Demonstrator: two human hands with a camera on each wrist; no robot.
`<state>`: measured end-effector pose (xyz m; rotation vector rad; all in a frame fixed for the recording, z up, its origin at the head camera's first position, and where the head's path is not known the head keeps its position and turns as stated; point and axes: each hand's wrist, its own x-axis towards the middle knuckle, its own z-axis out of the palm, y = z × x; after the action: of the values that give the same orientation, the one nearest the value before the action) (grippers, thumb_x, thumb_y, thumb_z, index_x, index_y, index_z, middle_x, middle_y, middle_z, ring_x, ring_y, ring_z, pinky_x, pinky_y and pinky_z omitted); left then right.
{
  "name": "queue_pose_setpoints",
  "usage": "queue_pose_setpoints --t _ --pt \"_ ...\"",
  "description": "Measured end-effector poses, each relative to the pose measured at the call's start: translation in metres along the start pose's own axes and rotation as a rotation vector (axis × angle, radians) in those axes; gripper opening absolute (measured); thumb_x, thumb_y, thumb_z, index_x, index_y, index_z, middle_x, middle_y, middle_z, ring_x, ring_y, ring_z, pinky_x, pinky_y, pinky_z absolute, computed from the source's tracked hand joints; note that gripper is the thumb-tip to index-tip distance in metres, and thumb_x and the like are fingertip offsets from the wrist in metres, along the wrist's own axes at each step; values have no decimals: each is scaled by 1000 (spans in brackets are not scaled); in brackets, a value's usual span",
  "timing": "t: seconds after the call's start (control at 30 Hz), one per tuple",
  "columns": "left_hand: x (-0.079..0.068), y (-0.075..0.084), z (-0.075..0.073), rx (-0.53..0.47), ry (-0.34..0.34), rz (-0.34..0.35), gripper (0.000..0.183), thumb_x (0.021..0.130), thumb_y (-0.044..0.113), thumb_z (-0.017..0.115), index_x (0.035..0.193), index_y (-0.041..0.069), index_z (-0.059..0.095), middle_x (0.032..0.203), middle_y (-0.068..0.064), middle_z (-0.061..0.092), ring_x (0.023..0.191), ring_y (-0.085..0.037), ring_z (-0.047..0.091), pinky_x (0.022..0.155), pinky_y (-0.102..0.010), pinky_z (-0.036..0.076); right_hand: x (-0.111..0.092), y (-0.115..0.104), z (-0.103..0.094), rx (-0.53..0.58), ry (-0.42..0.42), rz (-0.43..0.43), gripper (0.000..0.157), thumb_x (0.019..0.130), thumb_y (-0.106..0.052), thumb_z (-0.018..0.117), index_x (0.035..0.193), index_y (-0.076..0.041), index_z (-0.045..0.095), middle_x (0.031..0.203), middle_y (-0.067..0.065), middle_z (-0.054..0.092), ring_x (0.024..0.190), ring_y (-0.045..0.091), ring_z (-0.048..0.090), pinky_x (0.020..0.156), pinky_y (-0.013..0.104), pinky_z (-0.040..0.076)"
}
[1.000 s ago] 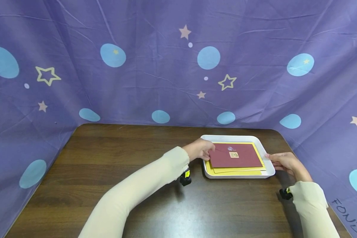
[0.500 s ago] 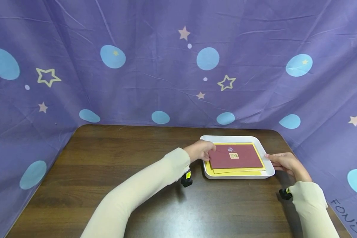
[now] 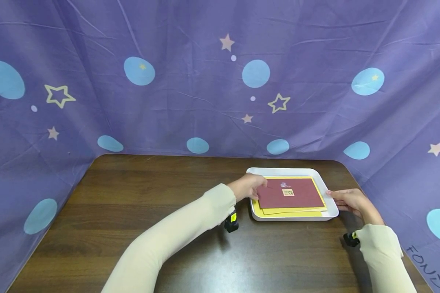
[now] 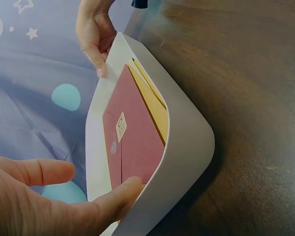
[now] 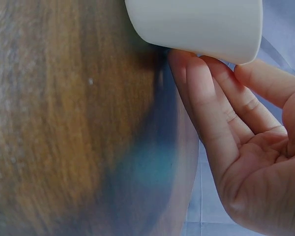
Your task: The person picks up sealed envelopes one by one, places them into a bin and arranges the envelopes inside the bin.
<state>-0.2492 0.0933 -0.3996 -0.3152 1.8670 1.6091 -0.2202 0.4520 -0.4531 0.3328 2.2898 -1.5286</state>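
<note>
A white tray (image 3: pixel 293 218) stands at the right part of the table in the head view. In it lies a stack of envelopes: a dark red envelope (image 3: pixel 278 197) with a small label is on top of yellow envelopes (image 3: pixel 291 211). My left hand (image 3: pixel 245 186) reaches over the tray's left end. In the left wrist view its thumb (image 4: pixel 120 196) touches the red envelope near the rim, while a straight finger (image 4: pixel 49 171) stays apart from the thumb. My right hand (image 3: pixel 352 200) holds the tray's right end, thumb at the rim and fingers against the underside.
The brown wooden table (image 3: pixel 161 195) extends left and in front of the tray. A purple curtain (image 3: pixel 190 81) with stars and blue dots hangs behind the table and along both sides.
The view has tilted slightly, so everything sits a little lower. Both hands keep their places on the tray and envelopes.
</note>
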Motion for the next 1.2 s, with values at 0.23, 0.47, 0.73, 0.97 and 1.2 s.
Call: queue_pose_setpoints --t 0.23,0.47,0.73,0.97,1.2 --pt "3 -1 1 -35 -16 8 61 90 1 54 145 -14 33 146 -44 41 138 -53 44 115 -55 43 -1 -1 0 -9 12 8 39 101 -23 64 116 14 67 83 -5 75 76 6 72 72 28 63" --pt "4 -1 2 -28 -12 20 53 88 -1 53 138 -13 42 148 -34 46 138 -48 47 115 -52 44 1 -2 -2 -2 37 21 31 99 -21 66 107 8 72 79 -4 75 73 7 72 69 27 63" --pt "6 0 -2 27 -57 50 54 89 2 54 138 -18 44 144 -38 47 137 -48 48 116 -49 44 3 -7 -1 -44 72 21 27 97 -18 66 102 8 72 74 -3 74 69 6 70 65 25 62" --pt "2 7 -13 85 -52 127 46 88 3 59 130 -15 53 137 -34 57 129 -44 57 111 -48 49 9 -12 -5 -83 100 46 17 96 -18 67 87 -5 74 68 -7 69 65 3 65 63 23 60" --pt "-5 16 -39 214 -103 220 46 91 11 58 130 -12 59 137 -32 59 131 -45 57 113 -50 47 12 -27 -11 -104 106 47 25 100 -19 63 101 5 70 74 -6 72 67 6 67 66 25 60"
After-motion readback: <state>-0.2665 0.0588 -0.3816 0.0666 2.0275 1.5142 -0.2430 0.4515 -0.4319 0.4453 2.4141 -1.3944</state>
